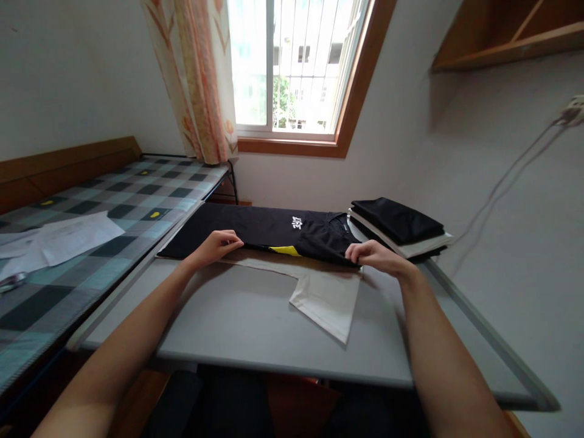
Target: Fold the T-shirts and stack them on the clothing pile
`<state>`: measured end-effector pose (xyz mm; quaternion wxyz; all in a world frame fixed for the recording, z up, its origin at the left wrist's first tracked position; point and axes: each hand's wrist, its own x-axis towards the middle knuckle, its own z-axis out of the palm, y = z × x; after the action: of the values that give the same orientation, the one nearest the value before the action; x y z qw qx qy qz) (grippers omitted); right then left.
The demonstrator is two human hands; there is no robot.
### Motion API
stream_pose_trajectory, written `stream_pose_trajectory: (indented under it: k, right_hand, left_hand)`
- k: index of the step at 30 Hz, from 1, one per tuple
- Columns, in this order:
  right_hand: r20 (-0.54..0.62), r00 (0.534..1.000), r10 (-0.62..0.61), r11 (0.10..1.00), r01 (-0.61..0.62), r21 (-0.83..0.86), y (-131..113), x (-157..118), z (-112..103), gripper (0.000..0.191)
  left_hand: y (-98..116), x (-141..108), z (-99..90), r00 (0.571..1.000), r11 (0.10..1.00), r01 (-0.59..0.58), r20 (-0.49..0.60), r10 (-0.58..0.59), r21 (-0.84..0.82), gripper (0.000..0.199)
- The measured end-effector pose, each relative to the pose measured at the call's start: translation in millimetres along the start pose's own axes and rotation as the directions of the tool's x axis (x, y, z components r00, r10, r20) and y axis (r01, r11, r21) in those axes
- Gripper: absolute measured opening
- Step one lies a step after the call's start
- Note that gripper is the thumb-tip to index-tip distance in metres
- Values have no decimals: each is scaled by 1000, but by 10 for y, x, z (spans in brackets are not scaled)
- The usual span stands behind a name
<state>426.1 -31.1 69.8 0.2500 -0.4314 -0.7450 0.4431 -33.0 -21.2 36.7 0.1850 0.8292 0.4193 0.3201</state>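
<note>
A black T-shirt (255, 222) with white lettering and a yellow patch lies across the table, its collar toward the right. Pinched between the fingers of my left hand (219, 244) is the shirt's near edge, left of the yellow patch. My right hand (371, 254) grips the same edge at the right, near the collar. Under the black shirt lies a white T-shirt (326, 298), whose sleeve sticks out toward me on the tabletop. Most of the white shirt is hidden.
The grey table (237, 316) stands in front of me. At its back right sits a stack of folded clothes (396, 222), black on top. To the left is a bed with a checked cover (59, 292) and papers (68, 240). A curtain (201, 79) hangs beside the window.
</note>
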Motion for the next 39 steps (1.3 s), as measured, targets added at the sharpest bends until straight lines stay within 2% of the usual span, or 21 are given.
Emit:
stream_pose_trajectory:
  k: [4,7,12,15,18,21,26,29,32,36,39]
  right_hand:
    - [105,985,137,982,-122,-142,61,29,14,27]
    - [102,987,124,973,-101,-210,27,71,125,39]
    - [-47,994,94,945,-104,-309,-15,222,428,46]
    - [-183,983,9,970,-53,-239,-17,302,524,41]
    - [-253,967,-26,999,19,-29,-48,295,489,40]
    - [-263,965,-8,988,49,150,-73,207,362,44]
    - [-196,980,-40,964,90,249,-9,59,141,41]
    - [-168,983,-79,944,128,305,34,54,116,37]
    - [-184,981,-57,942,114,316,28,110,187,33]
    - [-253,968,-12,979,63,195,-7,183,285,24]
    - [-217,976,33,998,-19,68,24,169,258,35]
  left_hand:
    - [-2,-32,-6,989,1000,-5,150,4,6,28]
    - [54,-51,115,977,997,-20,212,3,80,19]
    - [207,-34,312,971,986,-128,214,103,110,25]
    - [222,-18,327,968,988,-125,228,101,91,22]
    - [199,-5,287,982,995,-94,171,86,39,22]
    - [200,10,225,994,997,-73,80,73,-10,23]
    - [216,24,102,997,996,-82,3,82,-22,28]
    - [213,20,60,996,996,-87,-11,87,2,27]
    - [232,15,85,995,996,-92,43,91,14,23]
    - [249,9,169,983,996,-79,168,72,34,20]
    - [220,2,199,980,997,-58,193,48,50,19]
